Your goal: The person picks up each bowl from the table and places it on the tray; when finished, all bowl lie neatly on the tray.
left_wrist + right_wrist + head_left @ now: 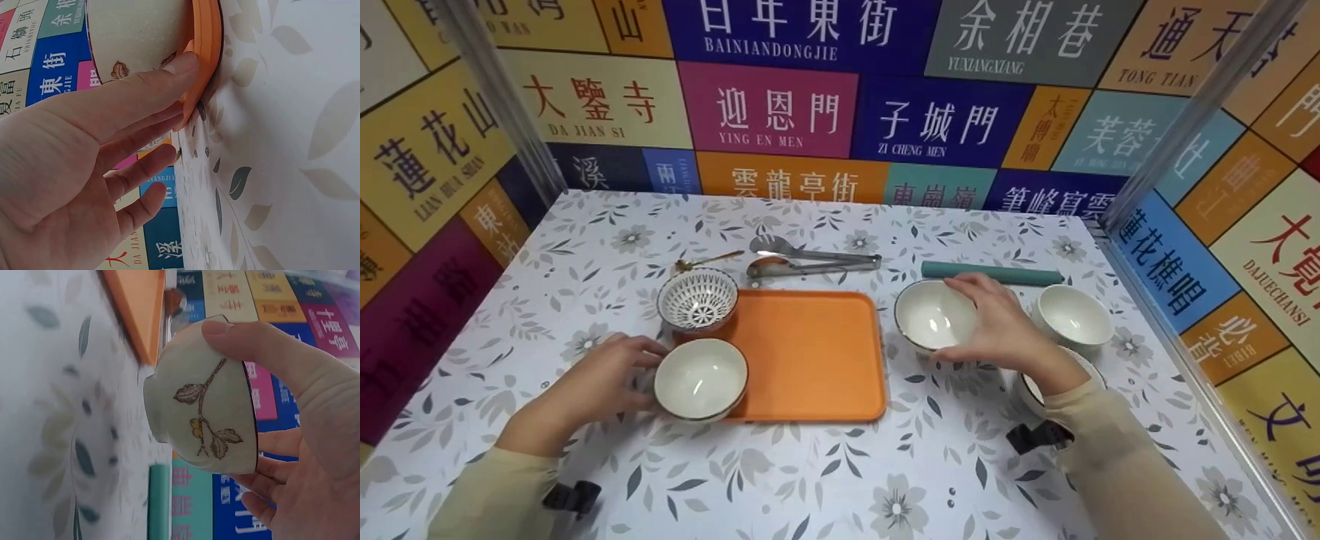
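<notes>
In the head view my right hand (1001, 330) grips a cream bowl (931, 319) by its rim, thumb on the near side and fingers on the far side. The right wrist view shows this bowl (205, 405) raised off the table, with a painted twig and leaves on its side. My left hand (611, 375) is beside another cream bowl (701, 375), which sits on the near left corner of an orange tray (810, 360). In the left wrist view the thumb (183, 63) lies at the tray's edge by that bowl, with the fingers loosely extended.
Behind the left bowl stands a black-patterned bowl (699, 300). A small gold spoon (709, 260) and metal tongs (810, 262) lie beyond the tray. To the right are a green stick (994, 273), a cream bowl (1074, 316) and another bowl (1084, 364) partly hidden by my right wrist.
</notes>
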`<action>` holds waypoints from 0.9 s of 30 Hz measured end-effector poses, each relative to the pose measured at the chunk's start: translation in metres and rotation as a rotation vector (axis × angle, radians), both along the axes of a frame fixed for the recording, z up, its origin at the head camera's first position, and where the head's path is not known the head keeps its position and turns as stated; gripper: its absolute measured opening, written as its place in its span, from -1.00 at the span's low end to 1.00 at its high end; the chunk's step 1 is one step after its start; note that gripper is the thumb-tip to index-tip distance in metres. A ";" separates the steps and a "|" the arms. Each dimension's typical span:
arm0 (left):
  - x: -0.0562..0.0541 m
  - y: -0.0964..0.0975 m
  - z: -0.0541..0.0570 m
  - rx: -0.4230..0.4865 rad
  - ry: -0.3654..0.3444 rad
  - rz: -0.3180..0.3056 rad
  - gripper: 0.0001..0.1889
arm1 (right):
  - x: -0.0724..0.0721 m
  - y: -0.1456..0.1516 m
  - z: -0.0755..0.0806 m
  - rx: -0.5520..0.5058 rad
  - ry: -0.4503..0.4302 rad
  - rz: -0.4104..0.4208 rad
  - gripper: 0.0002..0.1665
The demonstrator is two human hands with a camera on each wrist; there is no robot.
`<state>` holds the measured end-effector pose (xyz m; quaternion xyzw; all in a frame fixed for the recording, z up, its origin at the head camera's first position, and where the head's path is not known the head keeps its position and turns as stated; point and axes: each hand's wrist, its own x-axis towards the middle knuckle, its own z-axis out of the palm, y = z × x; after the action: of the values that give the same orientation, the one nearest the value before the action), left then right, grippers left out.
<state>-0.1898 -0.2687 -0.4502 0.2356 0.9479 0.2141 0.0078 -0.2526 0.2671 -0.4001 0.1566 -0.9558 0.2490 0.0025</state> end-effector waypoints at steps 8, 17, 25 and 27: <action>0.000 -0.001 0.001 -0.013 -0.014 0.001 -0.54 | -0.003 -0.056 -0.012 -0.103 0.013 0.095 0.38; -0.001 0.002 0.004 -0.020 -0.057 0.011 -0.52 | -0.014 -0.118 -0.032 -0.172 -0.039 0.191 0.40; -0.001 0.002 0.002 -0.020 -0.046 0.021 -0.50 | -0.023 -0.163 -0.041 -0.142 -0.038 0.256 0.37; -0.001 0.002 0.001 -0.020 -0.048 0.026 -0.50 | -0.024 -0.171 -0.044 -0.130 -0.037 0.262 0.36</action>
<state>-0.1904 -0.2670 -0.4496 0.2181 0.9525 0.2102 0.0302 -0.2768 0.0964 -0.4437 0.2750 -0.9088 0.3115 -0.0378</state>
